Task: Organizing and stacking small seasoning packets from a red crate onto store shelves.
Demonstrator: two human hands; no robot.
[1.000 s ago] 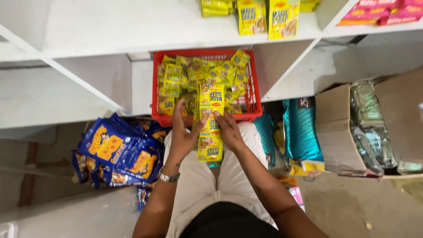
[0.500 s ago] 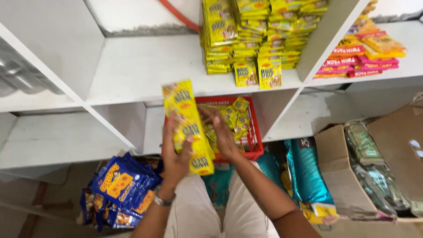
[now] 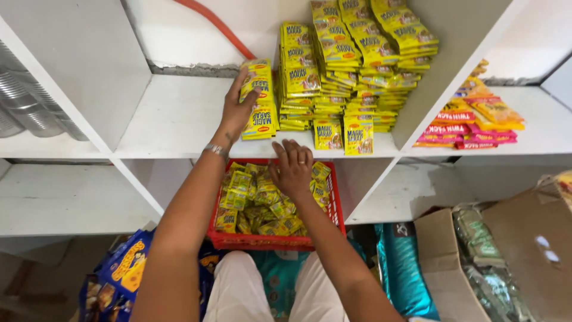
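Head view, left hand (image 3: 237,110) gripping yellow sachet strip (image 3: 259,101) on shelf (image 3: 173,119), right hand (image 3: 292,167) spread empty over red basket (image 3: 262,241)

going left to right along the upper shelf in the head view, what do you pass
metal ducting → left hand on a strip of yellow sachets → tall stacks of yellow packets → white shelf divider → pile of orange and pink packets
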